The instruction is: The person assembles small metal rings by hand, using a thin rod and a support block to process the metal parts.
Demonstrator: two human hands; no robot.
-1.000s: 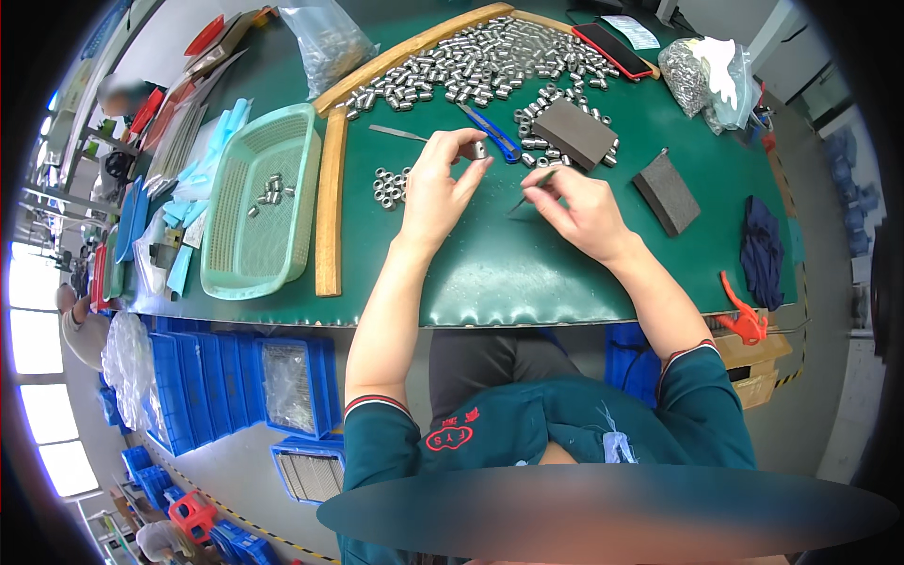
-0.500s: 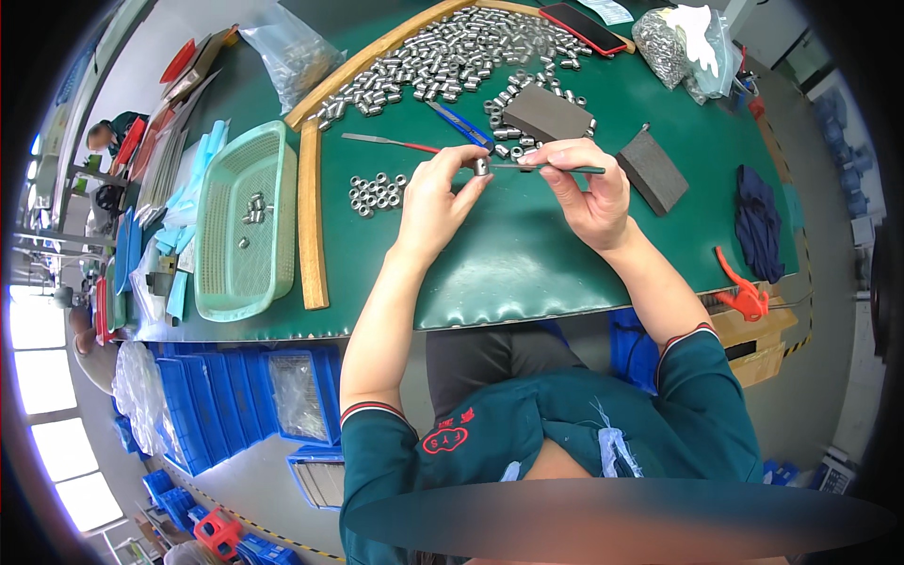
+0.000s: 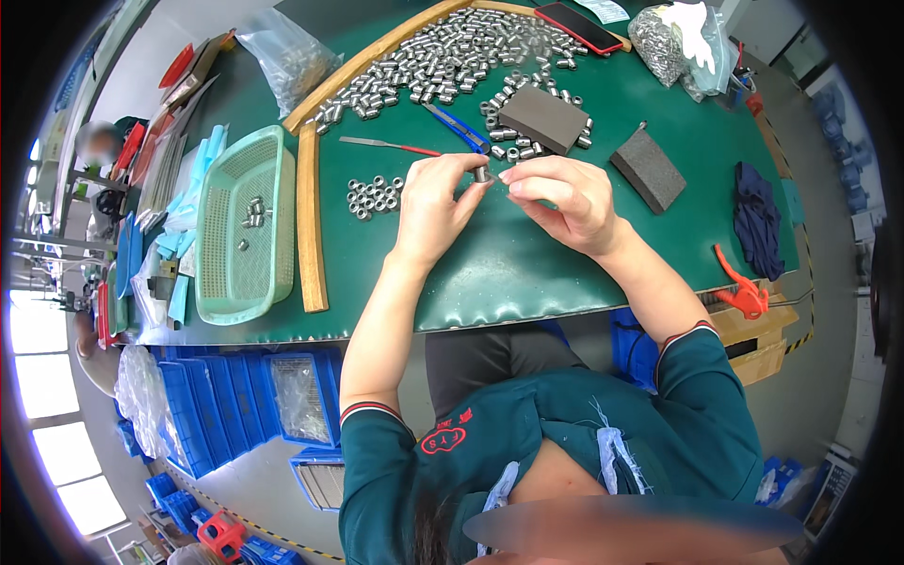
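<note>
My left hand (image 3: 436,202) pinches a small shiny metal sleeve (image 3: 481,174) upright between thumb and forefinger above the table. Close on its right, my right hand (image 3: 565,200) is closed with fingertips at the sleeve's side. It grips a thin file-like tool (image 3: 496,178); only a bit of its slim shaft shows, the rest hidden by the fingers. Just left of my left hand stands a group of metal sleeves (image 3: 374,199). Beyond my hands lie a red-handled needle file (image 3: 389,145) and a blue utility knife (image 3: 459,129).
A wooden strip (image 3: 311,226) borders a green basket (image 3: 209,254) holding several sleeves. A large heap of sleeves (image 3: 443,61) covers the far table. Right of it lie a brown block (image 3: 543,119), a dark grey block (image 3: 650,169), a phone (image 3: 577,28) and a dark cloth (image 3: 757,221).
My right hand has moved left, closer to the sleeve, and its fingers have curled in. The tool's dark green handle, visible before, is now hidden. My left hand stays nearly still.
</note>
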